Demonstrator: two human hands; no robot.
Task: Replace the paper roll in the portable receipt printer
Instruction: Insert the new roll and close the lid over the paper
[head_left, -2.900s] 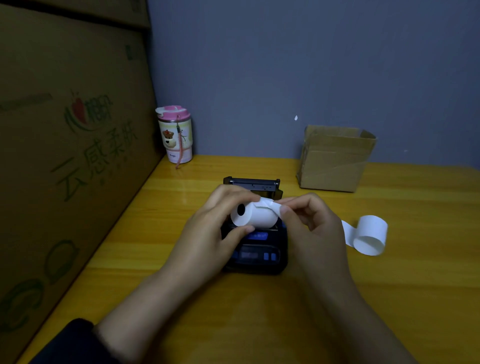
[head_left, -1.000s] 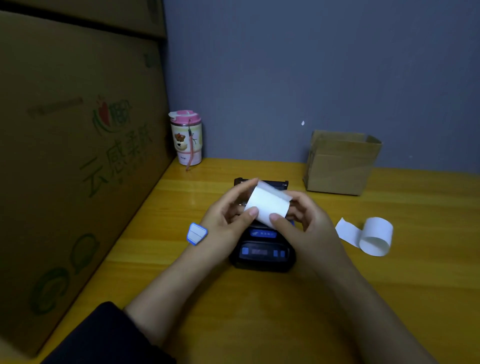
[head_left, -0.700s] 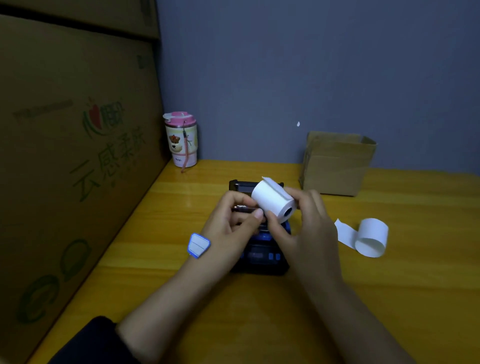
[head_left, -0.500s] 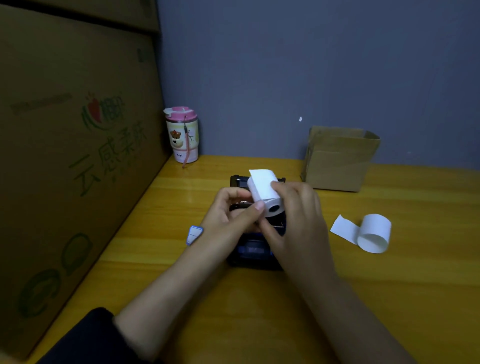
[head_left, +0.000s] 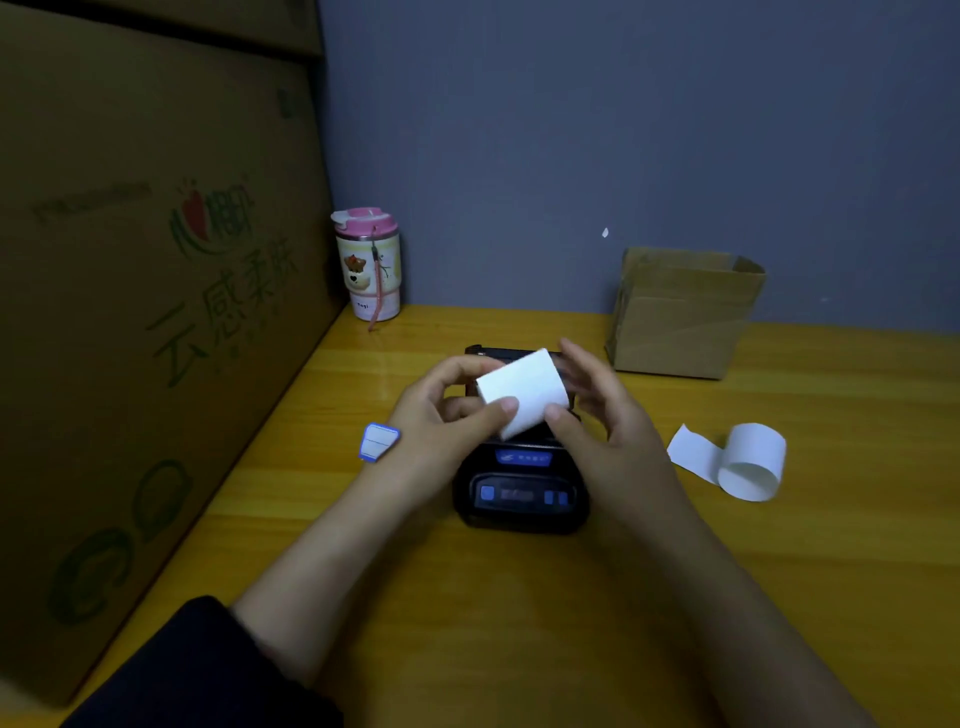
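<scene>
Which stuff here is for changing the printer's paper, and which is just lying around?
For the job: white paper roll, pinched by the left hand, right hand touching it; black receipt printer; loose paper curl, probably the old roll.

Just lying about: pink-lidded cup; small cardboard box; big printed cardboard box; blue-edged sticker.

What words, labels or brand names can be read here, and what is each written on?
"云感柔肤": green characters on the big brown cardboard box at left.
"相印": green logo beside a red heart, same box.
Faint line near that box's top: too blurred.
Pink-lidded cartoon cup: small label writing, unreadable.
Black portable receipt printer: blue panel text too blurred.
</scene>
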